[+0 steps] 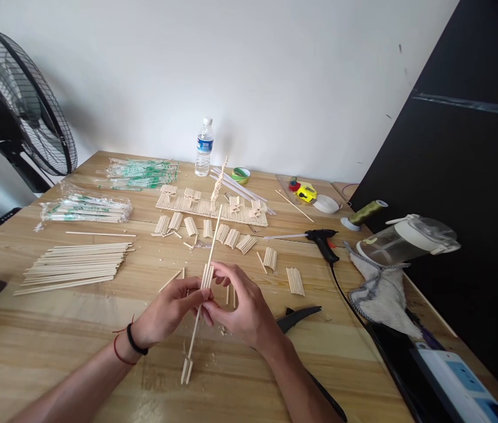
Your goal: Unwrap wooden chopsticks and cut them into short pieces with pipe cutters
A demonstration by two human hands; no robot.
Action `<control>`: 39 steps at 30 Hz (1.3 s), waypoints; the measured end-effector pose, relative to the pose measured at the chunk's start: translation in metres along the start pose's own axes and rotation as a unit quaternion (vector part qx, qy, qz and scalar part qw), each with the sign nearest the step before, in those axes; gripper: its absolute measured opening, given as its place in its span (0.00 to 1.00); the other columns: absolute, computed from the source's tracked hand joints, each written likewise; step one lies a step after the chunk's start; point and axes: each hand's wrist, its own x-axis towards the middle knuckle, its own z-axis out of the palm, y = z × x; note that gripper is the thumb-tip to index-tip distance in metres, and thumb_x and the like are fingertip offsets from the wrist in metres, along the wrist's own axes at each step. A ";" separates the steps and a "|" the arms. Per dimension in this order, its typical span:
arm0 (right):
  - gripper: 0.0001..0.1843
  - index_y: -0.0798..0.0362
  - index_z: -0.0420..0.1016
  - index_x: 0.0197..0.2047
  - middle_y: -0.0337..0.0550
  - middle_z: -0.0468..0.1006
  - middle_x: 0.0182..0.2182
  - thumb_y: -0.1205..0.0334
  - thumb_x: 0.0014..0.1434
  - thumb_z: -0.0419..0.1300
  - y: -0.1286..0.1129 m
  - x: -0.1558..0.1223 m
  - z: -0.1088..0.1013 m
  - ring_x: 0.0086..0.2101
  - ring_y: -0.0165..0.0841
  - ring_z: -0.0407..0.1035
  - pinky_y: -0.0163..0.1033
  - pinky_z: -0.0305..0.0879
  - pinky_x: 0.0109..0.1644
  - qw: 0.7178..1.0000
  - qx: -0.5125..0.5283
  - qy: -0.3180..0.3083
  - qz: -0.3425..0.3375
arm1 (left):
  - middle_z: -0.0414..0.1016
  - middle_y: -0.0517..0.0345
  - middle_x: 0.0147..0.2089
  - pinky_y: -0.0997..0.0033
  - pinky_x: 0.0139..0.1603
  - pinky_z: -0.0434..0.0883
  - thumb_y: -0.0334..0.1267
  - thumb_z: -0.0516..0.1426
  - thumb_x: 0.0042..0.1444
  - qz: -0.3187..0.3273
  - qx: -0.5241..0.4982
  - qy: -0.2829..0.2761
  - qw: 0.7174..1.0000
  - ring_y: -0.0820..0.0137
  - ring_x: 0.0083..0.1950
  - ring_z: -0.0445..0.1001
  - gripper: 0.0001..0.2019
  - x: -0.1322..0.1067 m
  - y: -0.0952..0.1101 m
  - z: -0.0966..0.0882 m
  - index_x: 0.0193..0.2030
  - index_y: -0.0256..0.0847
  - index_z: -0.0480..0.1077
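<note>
Centrally on my feed, two bare hands meet above a light-brown, wood-grained table [76,335], around a long, thin, round stick of pale wood [214,236]. The stick slants from the lower middle of the view up and away, its far tip reaching past both hands. It passes between them, right under the left thumb.

I see the left hand [171,308], with a black band [134,344] and a thin red cord [116,348] at its wrist, closed in a pinch: thumb on top, fingers behind, holding the stick together with a small bundle of short pale wooden rods [207,277] lying lengthwise along it. The right hand [244,299] curves in a half-open C just right of that bundle, forefinger by its far end, thumb by its near end; I cannot tell whether it shares the grip. At the stick's near end, apart from both hands, sits a second cluster of short pale rods [187,371].

Beyond the hands I make out a loose row of small ridged panels of pale rods [231,238], then a flat pale wooden platform [182,204]. Leftward lies a spread of long pale sticks [76,264]; rightward, a black glue gun [321,242].
</note>
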 end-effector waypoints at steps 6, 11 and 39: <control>0.35 0.44 0.65 0.66 0.44 0.79 0.46 0.71 0.58 0.66 -0.001 0.000 0.000 0.44 0.39 0.76 0.47 0.76 0.52 1.000 0.008 -0.003 0.007 | 0.82 0.54 0.30 0.68 0.39 0.70 0.50 0.55 0.69 0.012 0.015 -0.003 1.000 0.64 0.35 0.80 0.19 -0.001 -0.005 -0.001 0.35 0.38 0.76; 0.34 0.44 0.65 0.66 0.44 0.79 0.48 0.69 0.59 0.66 0.000 0.000 0.001 0.45 0.39 0.76 0.46 0.76 0.52 0.999 0.028 -0.009 0.021 | 0.82 0.53 0.31 0.69 0.38 0.69 0.51 0.56 0.69 0.015 0.020 0.000 1.000 0.64 0.35 0.79 0.20 0.000 -0.005 -0.001 0.34 0.38 0.75; 0.36 0.45 0.63 0.67 0.45 0.80 0.49 0.68 0.57 0.67 -0.004 -0.001 -0.002 0.46 0.38 0.76 0.48 0.74 0.54 0.992 0.086 -0.032 0.088 | 0.77 0.57 0.31 0.71 0.38 0.67 0.51 0.57 0.68 0.032 0.037 0.012 0.999 0.69 0.34 0.71 0.19 0.000 -0.004 -0.003 0.33 0.39 0.74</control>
